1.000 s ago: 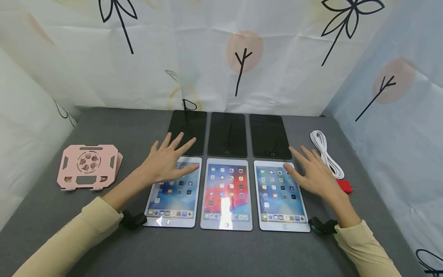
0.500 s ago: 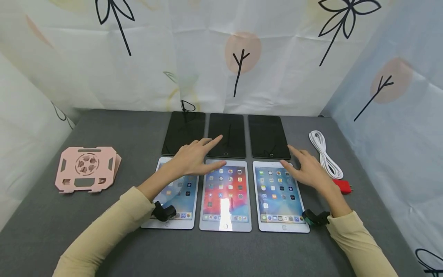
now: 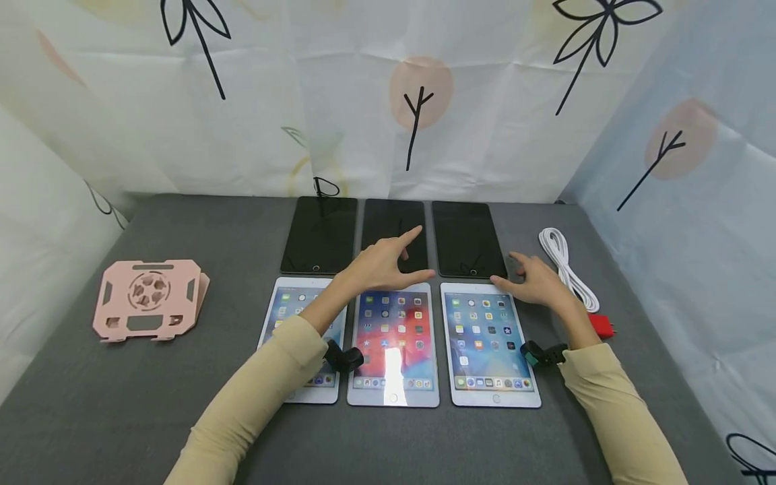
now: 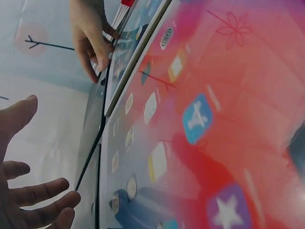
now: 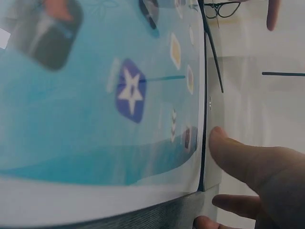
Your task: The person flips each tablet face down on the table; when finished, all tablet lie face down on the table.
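Three white-framed tablets with lit screens lie in a front row: left [image 3: 294, 303], middle [image 3: 388, 337] and right [image 3: 490, 337]. Behind them are three dark tablets: left [image 3: 320, 236], middle [image 3: 388, 219] and right [image 3: 465, 237]. My left hand [image 3: 383, 266] is over the middle pair, thumb and index finger apart, nothing between them; the left wrist view shows its fingers spread. At the right pair, my right hand [image 3: 536, 281] has its thumb tip by the upper right corner of the white tablet and its index fingertip beside the dark tablet's edge. It holds nothing. My left forearm covers part of the left white tablet.
A pink stand [image 3: 147, 296] with cut-outs lies on the grey table [image 3: 182, 417] at left. At right are a coiled white cable [image 3: 566, 266] and a red plug adapter [image 3: 601, 326], close to my right hand. A printed curtain [image 3: 339, 87] borders the table.
My left hand has moved right, from over the left tablets to the middle pair. My right hand has shifted slightly left, its fingers drawn closer together. The tablets have stayed put.
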